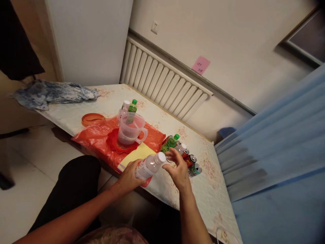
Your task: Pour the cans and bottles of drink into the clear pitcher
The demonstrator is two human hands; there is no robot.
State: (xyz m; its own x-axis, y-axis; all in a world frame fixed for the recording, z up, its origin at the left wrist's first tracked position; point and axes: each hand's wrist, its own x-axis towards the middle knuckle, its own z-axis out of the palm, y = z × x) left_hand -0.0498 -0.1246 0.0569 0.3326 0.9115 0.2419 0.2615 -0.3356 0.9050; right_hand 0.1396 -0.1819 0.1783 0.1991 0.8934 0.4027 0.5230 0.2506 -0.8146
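My left hand (pixel 130 178) grips a clear plastic bottle (pixel 148 166) with a white cap, tilted up to the right above the table's front edge. Beside the cap, my right hand (pixel 179 169) is raised with fingers curved and apart, holding nothing. Behind the bottle lies a folded yellow cloth (pixel 138 154) on a red plastic bag (pixel 88 137). A clear measuring jug (pixel 127 130) with some cloudy contents stands in a red scalloped dish (pixel 113 140). Past my right hand stand a green-capped bottle (pixel 169 144) and several drink cans (pixel 195 170).
Behind the jug are a white-capped bottle (pixel 123 110) and a green bottle (pixel 132 107). An orange lid (pixel 92 119) lies left of them. Patterned fabric (pixel 61 93) covers the table's far left corner. A radiator (pixel 162 81) runs along the wall; a blue curtain (pixel 274 142) hangs at right.
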